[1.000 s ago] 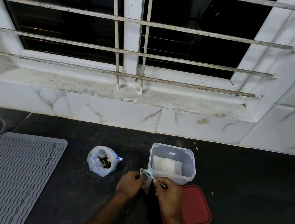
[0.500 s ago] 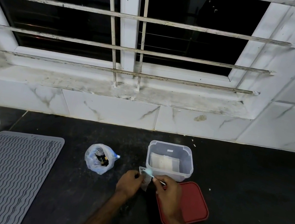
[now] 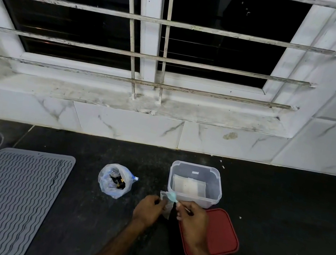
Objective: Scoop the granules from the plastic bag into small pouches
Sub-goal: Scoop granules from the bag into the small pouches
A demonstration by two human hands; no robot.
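On the dark bench [image 3: 281, 215], just in front of a clear plastic container [image 3: 216, 195], a small clear pouch [image 3: 168, 210] is pinched at its edge by the left hand [image 3: 148, 210] and is held upright, clear of the surface. A pale teal scoop [image 3: 172, 196] is gripped by its thin handle between the curled fingers of the right hand [image 3: 192, 220], and its bowl is laid at the pouch's mouth. The plastic bag [image 3: 115, 180] is set well to the left of the hands, open at the top, with dark granules [image 3: 118, 182] seen inside it and a blue-and-white tag at its right edge. Flat white pouches [image 3: 189, 186] are stacked on the container's floor. A small white label [image 3: 195, 173] is fixed on the container's far wall, but its writing is too small to be read. A red lid [image 3: 222, 235] is laid flat just beside the container, partly covered by the right wrist. A grey ribbed mat [image 3: 4, 195] is spread at the far left. Behind the bench, a barred window [image 3: 143, 55] is set above a marble-tiled wall [image 3: 127, 124].
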